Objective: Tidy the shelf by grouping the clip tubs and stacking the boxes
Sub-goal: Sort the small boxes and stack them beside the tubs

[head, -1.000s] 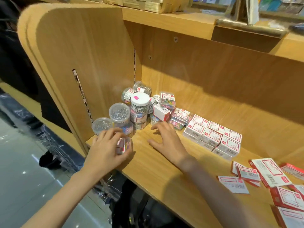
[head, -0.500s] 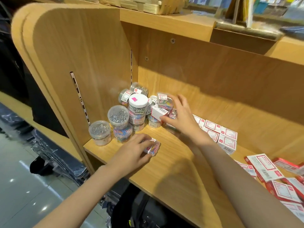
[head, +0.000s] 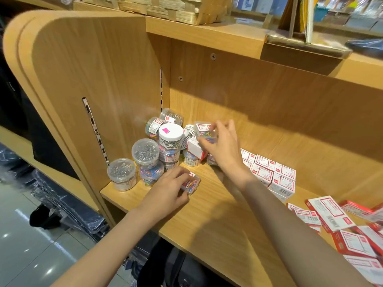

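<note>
Partway through, by the look of it: round tubs (head: 145, 151) already bunched in the shelf's (head: 217, 220) left back corner, some stacked two high, one white-lidded tub (head: 170, 132) on top, one clear tub (head: 121, 174) alone at the left front edge. Left hand (head: 165, 195) near the front edge, fingers curled round a small clear clip box (head: 191, 184) resting on the board, just right of the tubs. Right hand (head: 222, 146) further back, fingers and thumb pinching a second clear box (head: 204, 129) held above the pile, over a white carton (head: 194, 149) tipped against the tubs. Along the back, toward the middle, a neat block of red-and-white boxes (head: 273, 177), two layers as far as can be told. Still to do, judging from the right end: a loose scatter of red boxes (head: 352, 241) and flat cartons (head: 329, 212), lying at odd angles, none stacked. Also left: both clear boxes to be placed, the tipped carton to be pulled out of the tubs, a few tubs at the back lying on their sides. Roughly half done; grouping ahead of stacking
</note>
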`<state>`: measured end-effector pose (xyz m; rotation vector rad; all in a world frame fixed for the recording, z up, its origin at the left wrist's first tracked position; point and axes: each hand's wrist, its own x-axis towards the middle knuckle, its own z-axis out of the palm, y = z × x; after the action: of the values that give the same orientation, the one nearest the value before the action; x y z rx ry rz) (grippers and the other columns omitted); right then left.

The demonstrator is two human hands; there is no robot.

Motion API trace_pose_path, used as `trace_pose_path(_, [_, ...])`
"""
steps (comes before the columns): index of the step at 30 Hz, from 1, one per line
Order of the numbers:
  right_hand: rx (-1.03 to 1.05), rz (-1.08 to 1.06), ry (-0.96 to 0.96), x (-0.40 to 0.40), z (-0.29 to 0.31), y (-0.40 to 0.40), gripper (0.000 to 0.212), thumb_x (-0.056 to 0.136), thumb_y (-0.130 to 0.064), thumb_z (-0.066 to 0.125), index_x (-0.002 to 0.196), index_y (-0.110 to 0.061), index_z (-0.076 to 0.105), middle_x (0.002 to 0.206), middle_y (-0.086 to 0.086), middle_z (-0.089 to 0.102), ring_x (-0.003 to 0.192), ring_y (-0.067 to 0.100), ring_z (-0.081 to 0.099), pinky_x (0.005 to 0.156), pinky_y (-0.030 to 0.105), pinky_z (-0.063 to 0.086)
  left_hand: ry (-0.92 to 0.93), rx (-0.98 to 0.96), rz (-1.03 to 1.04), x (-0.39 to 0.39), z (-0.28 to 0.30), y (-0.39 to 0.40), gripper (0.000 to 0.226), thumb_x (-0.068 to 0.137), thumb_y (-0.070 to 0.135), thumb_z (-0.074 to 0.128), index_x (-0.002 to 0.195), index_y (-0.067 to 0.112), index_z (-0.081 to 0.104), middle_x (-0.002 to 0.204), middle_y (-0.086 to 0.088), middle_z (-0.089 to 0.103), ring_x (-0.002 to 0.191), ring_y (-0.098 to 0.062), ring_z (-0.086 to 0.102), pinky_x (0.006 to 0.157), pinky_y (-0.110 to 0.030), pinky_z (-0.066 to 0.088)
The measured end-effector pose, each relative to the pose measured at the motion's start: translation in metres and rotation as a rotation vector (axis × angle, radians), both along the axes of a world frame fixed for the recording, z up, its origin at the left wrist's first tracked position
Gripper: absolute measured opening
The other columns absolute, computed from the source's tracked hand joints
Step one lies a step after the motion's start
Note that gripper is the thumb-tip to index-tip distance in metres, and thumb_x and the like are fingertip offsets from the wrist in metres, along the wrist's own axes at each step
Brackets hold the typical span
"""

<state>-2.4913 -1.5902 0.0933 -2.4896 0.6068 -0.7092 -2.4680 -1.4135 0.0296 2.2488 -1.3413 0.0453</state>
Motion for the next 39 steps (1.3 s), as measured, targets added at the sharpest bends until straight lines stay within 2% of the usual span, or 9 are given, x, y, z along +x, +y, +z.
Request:
trace_pose_path(6, [-0.175,-0.043,0.060,-0.006,-0.023,0.014,0.033,0.080,-0.031,0.067,0.103,-0.013,0.051,0.091,0.005,0.066,0.087,0.026,0.060,0.077,0.036,0.044,0.006,-0.017,0.028,0.000,0.001,-0.002,0.039,0.083,0.018,0.060,0.121,0.013,0.056,0.123,0.002,0.048,0.113,-0.013,0.044,0.095,-0.022,0.034])
trace_pose_path(10, [0.181,0.007,-0.033,-0.012,-0.016,0.016,0.027,0.077,-0.015,0.070,0.101,-0.016,0.058,0.073,0.001,0.064,0.071,0.020,0.063,0.070,0.040,0.054,0.007,-0.011,0.032,0.000,0.001,-0.002,0.038,0.083,0.019,0.060,0.120,0.013,0.055,0.122,0.003,0.048,0.113,-0.014,0.044,0.094,-0.022,0.035])
trace_pose_path(12, [0.329,0.041,-0.115,-0.026,-0.006,0.009,0.021,0.077,-0.011,0.070,0.095,-0.018,0.061,0.069,-0.002,0.061,0.064,0.003,0.061,0.065,0.025,0.055,0.002,-0.009,0.033,0.001,0.002,-0.004,0.038,0.082,0.020,0.059,0.120,0.012,0.056,0.122,0.002,0.049,0.112,-0.016,0.045,0.094,-0.023,0.035])
trace_pose_path(14, [0.353,0.043,-0.165,-0.045,0.007,-0.003,0.020,0.078,-0.008,0.070,0.092,-0.019,0.060,0.069,-0.008,0.057,0.058,-0.006,0.056,0.054,0.002,0.041,-0.014,-0.012,0.041,0.000,0.002,-0.005,0.038,0.083,0.024,0.057,0.118,0.011,0.057,0.121,0.000,0.049,0.113,-0.017,0.044,0.095,-0.026,0.035])
trace_pose_path(18, [0.170,-0.074,-0.253,-0.075,0.016,-0.042,0.023,0.077,-0.009,0.071,0.090,-0.019,0.056,0.068,-0.004,0.052,0.055,0.004,0.046,0.053,0.009,0.038,-0.023,-0.089,0.047,-0.003,0.006,-0.015,0.038,0.084,0.032,0.046,0.114,0.013,0.059,0.120,-0.002,0.052,0.113,-0.019,0.047,0.096,-0.029,0.035])
trace_pose_path(24, [-0.330,-0.109,0.075,-0.091,-0.014,-0.075,0.020,0.081,-0.008,0.064,0.097,-0.011,0.052,0.096,0.004,0.049,0.088,0.023,0.045,0.068,0.023,0.025,-0.044,-0.199,0.055,-0.007,0.014,-0.039,0.039,0.086,0.025,0.044,0.120,0.009,0.054,0.126,-0.010,0.048,0.114,-0.025,0.045,0.093,-0.039,0.041])
trace_pose_path(28, [-0.210,-0.014,0.169,-0.098,-0.015,-0.079,0.025,0.080,-0.015,0.069,0.099,-0.012,0.053,0.101,-0.002,0.044,0.087,0.015,0.044,0.073,0.027,0.036,-0.081,-0.234,0.101,-0.005,0.012,-0.043,0.047,0.082,0.006,0.059,0.128,0.009,0.050,0.136,-0.016,0.038,0.124,-0.024,0.029,0.098,-0.034,0.028])
trace_pose_path(31, [-0.155,-0.008,0.163,-0.100,-0.012,-0.079,0.019,0.083,-0.014,0.065,0.100,-0.012,0.057,0.103,-0.001,0.048,0.084,0.016,0.052,0.079,0.035,0.046,-0.123,-0.149,0.111,-0.001,0.010,-0.048,0.060,0.080,0.006,0.061,0.137,0.014,0.042,0.146,-0.019,0.027,0.134,-0.035,0.022,0.105,-0.043,0.024])
trace_pose_path(39, [-0.173,-0.076,0.164,-0.089,-0.010,-0.071,0.012,0.087,-0.014,0.060,0.098,-0.012,0.057,0.098,-0.001,0.046,0.087,0.022,0.053,0.072,0.029,0.041,-0.254,0.036,0.104,0.014,0.023,-0.067,0.059,0.074,0.014,0.071,0.130,0.015,0.051,0.144,-0.029,0.028,0.127,-0.058,0.025,0.097,-0.065,0.030])
